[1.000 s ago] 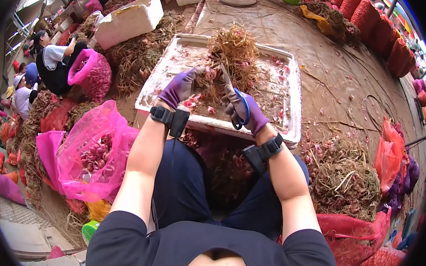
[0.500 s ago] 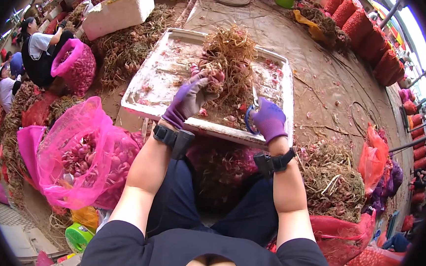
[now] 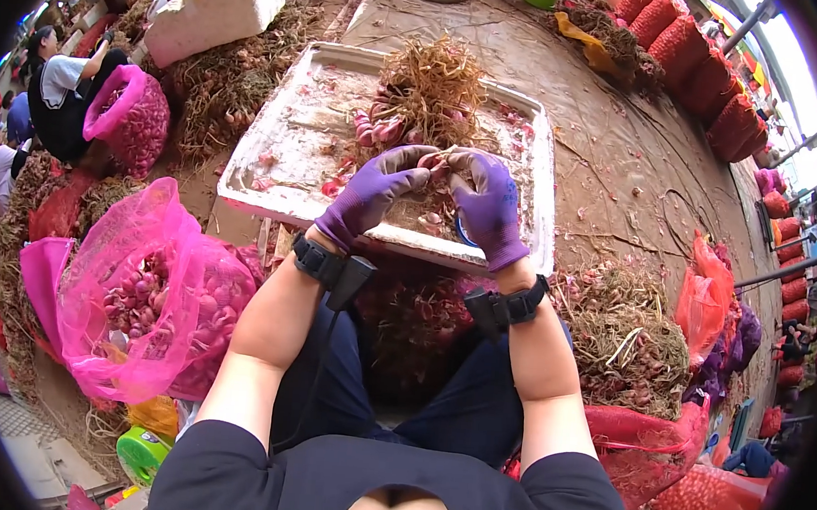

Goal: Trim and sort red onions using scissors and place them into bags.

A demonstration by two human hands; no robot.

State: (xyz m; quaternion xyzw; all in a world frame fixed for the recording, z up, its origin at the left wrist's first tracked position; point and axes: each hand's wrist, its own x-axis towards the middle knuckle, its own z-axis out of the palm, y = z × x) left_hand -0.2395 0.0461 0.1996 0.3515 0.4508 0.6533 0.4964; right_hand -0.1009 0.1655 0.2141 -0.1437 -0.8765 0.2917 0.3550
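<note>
Nearest: my dark trousers (image 3: 471, 383), w/ an open pink mesh bag (image 3: 163, 309) of bulbs to my L & a heap of dry stalks (image 3: 625, 337) to my R. My L hand (image 3: 375, 196) & R hand (image 3: 490, 206), both in purple gloves, meet over the front part of the white tray (image 3: 265, 205). Fingertips of both pinched narrow on a small reddish bulb (image 3: 433, 165), btwn the two hands. Blue loop (image 3: 463, 230) shows just by R palm, mostly hidden; can't tell if R holds it. Just beyond, in tray: a bunch of straw-col. stalks (image 3: 435, 82) w/ pink bulbs (image 3: 376, 130) at its L side. Further: co-worker (image 3: 64, 79) seated L, nr a white foam box (image 3: 215, 14); red mesh sacks (image 3: 683, 61) lined up far R.
</note>
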